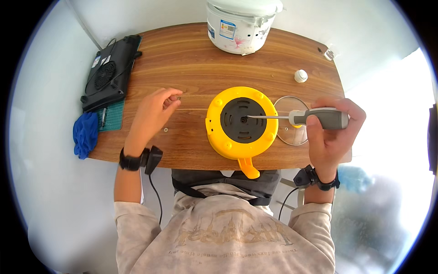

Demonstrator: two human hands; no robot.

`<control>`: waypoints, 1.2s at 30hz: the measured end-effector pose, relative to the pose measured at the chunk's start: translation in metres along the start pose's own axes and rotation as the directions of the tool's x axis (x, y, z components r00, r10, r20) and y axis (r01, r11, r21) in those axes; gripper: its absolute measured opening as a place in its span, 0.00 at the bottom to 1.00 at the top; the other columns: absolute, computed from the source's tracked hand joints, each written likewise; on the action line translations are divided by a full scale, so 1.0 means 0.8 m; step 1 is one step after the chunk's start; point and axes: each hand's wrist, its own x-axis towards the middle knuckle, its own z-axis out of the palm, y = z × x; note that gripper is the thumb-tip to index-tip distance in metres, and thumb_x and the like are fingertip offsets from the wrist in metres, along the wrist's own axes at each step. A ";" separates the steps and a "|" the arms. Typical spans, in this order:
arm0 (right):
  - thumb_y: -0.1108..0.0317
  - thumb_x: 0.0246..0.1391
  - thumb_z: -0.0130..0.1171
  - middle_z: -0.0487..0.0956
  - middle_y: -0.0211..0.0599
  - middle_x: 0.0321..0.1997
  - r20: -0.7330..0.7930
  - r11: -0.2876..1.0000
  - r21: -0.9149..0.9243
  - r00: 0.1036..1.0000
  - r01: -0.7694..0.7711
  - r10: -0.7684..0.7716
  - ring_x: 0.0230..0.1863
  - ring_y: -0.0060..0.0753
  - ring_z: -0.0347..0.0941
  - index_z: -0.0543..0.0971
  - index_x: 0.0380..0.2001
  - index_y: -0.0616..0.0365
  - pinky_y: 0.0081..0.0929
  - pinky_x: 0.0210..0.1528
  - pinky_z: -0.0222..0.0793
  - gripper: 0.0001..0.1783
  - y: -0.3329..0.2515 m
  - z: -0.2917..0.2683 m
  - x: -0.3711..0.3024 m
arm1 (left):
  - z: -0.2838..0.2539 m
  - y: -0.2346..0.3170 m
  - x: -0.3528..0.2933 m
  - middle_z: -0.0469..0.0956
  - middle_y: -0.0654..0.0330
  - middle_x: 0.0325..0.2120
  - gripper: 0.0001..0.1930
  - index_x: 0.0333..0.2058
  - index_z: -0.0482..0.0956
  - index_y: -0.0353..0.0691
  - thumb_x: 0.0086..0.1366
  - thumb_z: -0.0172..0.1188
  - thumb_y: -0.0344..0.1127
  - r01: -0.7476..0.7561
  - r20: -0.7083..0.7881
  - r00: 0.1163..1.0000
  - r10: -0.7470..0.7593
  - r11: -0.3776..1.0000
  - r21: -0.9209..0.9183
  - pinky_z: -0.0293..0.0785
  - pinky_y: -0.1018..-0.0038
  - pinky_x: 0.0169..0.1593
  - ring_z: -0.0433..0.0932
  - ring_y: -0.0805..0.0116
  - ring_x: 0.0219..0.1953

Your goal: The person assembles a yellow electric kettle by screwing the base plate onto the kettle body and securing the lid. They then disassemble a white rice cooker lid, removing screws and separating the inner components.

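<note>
A yellow, round appliance (218,139) lies upside down on the table, its yellow handle (248,168) pointing toward me over the front edge. Dark grey slotted plastic forms the middle of its base (235,132). In my right hand (331,137) is a screwdriver (321,118) with a grey-and-white grip. Its long shaft lies level above the yellow rim, with the tip at the centre of the dark base; whether it touches a screw I cannot tell. Left of the appliance, my left hand (155,109) hovers with thumb and fingers pinched, a tiny dark bit showing at the fingertips.
A round glass lid (287,140) lies right of the appliance, partly under the screwdriver. A white cooker (242,32) stands at the back, a small white knob-like piece (300,76) farther right. At left are a black appliance (112,68), green mat (117,114), pen (103,116) and blue cloth (86,134).
</note>
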 end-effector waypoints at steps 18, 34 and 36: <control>0.79 0.51 0.67 0.79 0.38 0.42 -0.016 0.990 0.019 0.990 -0.140 0.140 0.33 0.20 0.76 0.63 0.52 0.58 0.17 0.35 0.74 0.29 -0.005 -0.021 -0.021 | 0.072 -0.095 0.061 0.83 0.53 0.31 0.08 0.40 0.82 0.36 0.63 0.65 0.29 0.007 -0.007 1.000 -0.006 0.993 0.119 0.79 0.67 0.41 0.82 0.58 0.35; 0.78 0.50 0.67 0.78 0.41 0.41 -0.052 0.992 0.055 0.992 -0.111 0.114 0.38 0.26 0.77 0.62 0.52 0.58 0.22 0.42 0.76 0.30 0.007 -0.022 -0.026 | 0.029 -0.074 -0.046 0.84 0.50 0.30 0.08 0.35 0.84 0.34 0.58 0.70 0.30 0.168 0.070 0.982 -0.177 0.979 0.112 0.77 0.67 0.38 0.83 0.57 0.33; 0.79 0.50 0.66 0.78 0.41 0.41 -0.054 0.995 0.038 0.994 -0.096 0.098 0.38 0.26 0.77 0.62 0.52 0.58 0.22 0.42 0.76 0.30 0.006 -0.022 -0.024 | 0.034 -0.073 -0.057 0.84 0.48 0.29 0.08 0.34 0.83 0.33 0.58 0.69 0.30 0.152 0.050 0.986 -0.160 0.980 0.130 0.77 0.65 0.38 0.83 0.53 0.33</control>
